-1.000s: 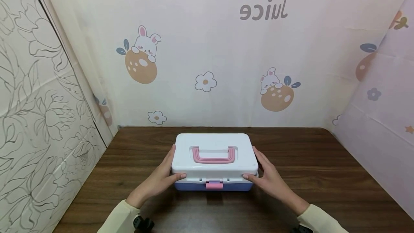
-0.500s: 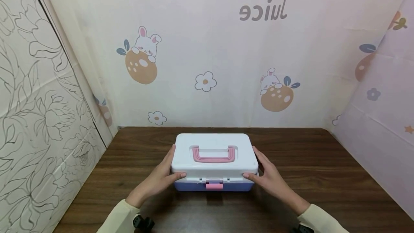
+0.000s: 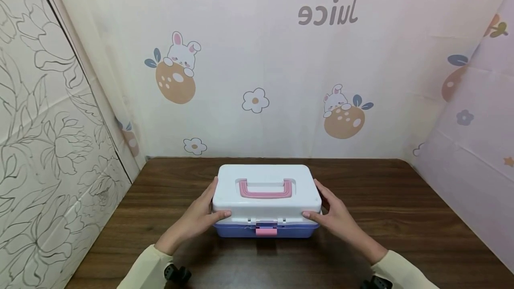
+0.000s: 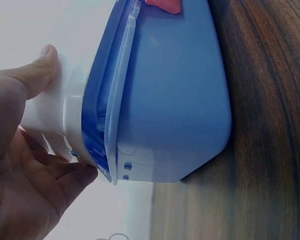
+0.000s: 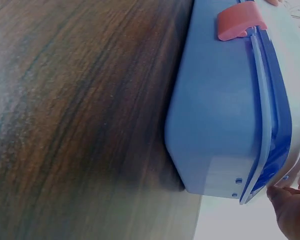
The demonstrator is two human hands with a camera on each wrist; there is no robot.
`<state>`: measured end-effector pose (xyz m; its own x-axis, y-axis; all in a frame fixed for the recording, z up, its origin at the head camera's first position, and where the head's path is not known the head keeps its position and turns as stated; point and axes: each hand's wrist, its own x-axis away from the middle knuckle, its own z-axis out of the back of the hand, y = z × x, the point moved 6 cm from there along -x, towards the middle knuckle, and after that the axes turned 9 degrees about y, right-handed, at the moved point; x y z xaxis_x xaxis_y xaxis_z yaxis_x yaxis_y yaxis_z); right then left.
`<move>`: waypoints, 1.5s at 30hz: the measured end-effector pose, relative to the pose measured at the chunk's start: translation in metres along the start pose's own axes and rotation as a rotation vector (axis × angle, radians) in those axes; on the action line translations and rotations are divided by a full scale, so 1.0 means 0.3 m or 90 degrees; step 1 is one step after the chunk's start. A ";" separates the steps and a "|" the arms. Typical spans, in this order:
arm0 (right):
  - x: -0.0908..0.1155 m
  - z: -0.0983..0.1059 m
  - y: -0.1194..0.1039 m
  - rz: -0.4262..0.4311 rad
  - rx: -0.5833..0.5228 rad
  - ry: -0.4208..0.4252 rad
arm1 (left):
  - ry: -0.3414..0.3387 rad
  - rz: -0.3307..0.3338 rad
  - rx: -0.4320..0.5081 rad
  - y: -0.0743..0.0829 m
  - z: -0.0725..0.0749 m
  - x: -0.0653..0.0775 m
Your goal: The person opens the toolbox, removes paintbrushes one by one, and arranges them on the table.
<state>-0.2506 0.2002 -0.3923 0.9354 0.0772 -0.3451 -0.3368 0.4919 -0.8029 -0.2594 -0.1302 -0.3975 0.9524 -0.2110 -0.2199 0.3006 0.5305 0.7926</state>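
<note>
A storage box with a white lid (image 3: 267, 210) and a blue base (image 3: 234, 232) stands at the middle of the table. On the lid's top lies a pink handle (image 3: 266, 195); a pink latch (image 3: 266, 232) hangs at the front of the base. My left hand (image 3: 196, 217) grips the lid's left end, thumb on the front face, fingertips hooked at the rim in the left wrist view. At the opposite end, my right hand (image 3: 337, 217) holds the lid the same way. Both wrist views show a narrow dark blue gap (image 4: 94, 120) between lid and base.
The dark wooden table (image 3: 401, 217) extends on both sides of the box. A white curtain (image 3: 257, 48) printed with rabbits and flowers hangs behind it, and a flower-line panel (image 3: 52, 146) stands on the left.
The lid has risen slightly off the base at the front, with both hands gripping it. More of the blue rim shows now. The base has stayed in place.
</note>
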 end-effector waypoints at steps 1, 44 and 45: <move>-0.002 0.002 -0.002 -0.003 0.000 -0.002 | 0.000 0.002 -0.001 0.000 0.001 -0.001; -0.093 0.057 -0.046 -0.103 0.000 0.018 | 0.074 0.023 -0.018 0.025 0.065 -0.068; -0.096 0.058 -0.047 -0.104 0.001 0.020 | 0.074 0.025 -0.017 0.026 0.066 -0.071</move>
<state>-0.2708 0.2062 -0.3625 0.9737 -0.0314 -0.2254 -0.1804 0.4972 -0.8486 -0.2783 -0.1378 -0.3754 0.9625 -0.0932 -0.2546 0.2622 0.5586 0.7869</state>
